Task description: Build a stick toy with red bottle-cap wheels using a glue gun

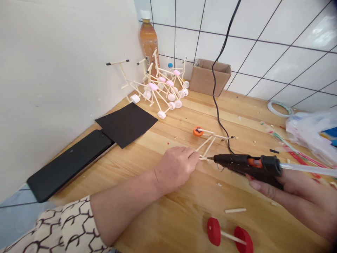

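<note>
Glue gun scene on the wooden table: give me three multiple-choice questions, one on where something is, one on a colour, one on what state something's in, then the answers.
1. Where does the black sheet lie?
A) Inside the cardboard box
B) On the wooden tabletop
C) On the plastic bag

2. What colour are the two discs on a stick in the foreground?
A) Red
B) Pink
C) Blue

3. What state is the hot glue gun in?
A) Lying on the table
B) Standing in a box
C) Held in the right hand

Answers:
1: B, it rests flat on the wood near the white wall.
2: A, both discs show red.
3: C, the right hand grips it, its tip beside the stick frame held by the left hand.
</note>
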The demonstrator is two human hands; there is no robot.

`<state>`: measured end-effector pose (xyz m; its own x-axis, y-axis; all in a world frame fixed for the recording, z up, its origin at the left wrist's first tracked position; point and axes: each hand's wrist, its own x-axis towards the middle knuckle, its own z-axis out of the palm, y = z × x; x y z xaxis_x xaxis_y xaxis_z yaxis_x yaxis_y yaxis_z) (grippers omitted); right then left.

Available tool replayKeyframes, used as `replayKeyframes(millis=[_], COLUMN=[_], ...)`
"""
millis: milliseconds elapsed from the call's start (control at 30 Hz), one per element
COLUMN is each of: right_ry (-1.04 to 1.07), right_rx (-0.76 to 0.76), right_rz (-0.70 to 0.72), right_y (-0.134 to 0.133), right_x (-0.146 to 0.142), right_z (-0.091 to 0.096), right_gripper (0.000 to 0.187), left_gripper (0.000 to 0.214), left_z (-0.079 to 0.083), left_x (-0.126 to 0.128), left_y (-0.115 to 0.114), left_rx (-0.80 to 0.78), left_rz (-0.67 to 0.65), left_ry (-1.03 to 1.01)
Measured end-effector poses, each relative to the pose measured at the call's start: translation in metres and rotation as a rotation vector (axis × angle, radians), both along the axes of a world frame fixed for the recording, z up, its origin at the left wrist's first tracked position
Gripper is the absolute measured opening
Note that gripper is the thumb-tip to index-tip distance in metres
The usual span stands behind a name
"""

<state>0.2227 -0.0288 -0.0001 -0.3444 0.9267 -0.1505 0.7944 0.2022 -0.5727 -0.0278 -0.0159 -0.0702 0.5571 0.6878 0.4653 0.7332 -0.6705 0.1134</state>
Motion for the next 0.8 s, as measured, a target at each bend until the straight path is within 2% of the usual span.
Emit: replayKeyframes(millis=[467,800], right_ry=[-0.032,-0.036], right_rx=[-0.077,0.063], right_rz=[-0.019,0.039], right_y=[-0.003,-0.003], right_x=[0.012,0.008], right_z=[-0.006,-0.006], right_gripper=[0.044,0.04], left_gripper=[0.02,0.021], left_z=[0.001,0.0], left_x=[0.0,0.0], left_y=[0.001,0.001], left_rx=[0.021,0.023], left_rz=[-0.001,-0.006], left_ry=[-0.017,-0.01])
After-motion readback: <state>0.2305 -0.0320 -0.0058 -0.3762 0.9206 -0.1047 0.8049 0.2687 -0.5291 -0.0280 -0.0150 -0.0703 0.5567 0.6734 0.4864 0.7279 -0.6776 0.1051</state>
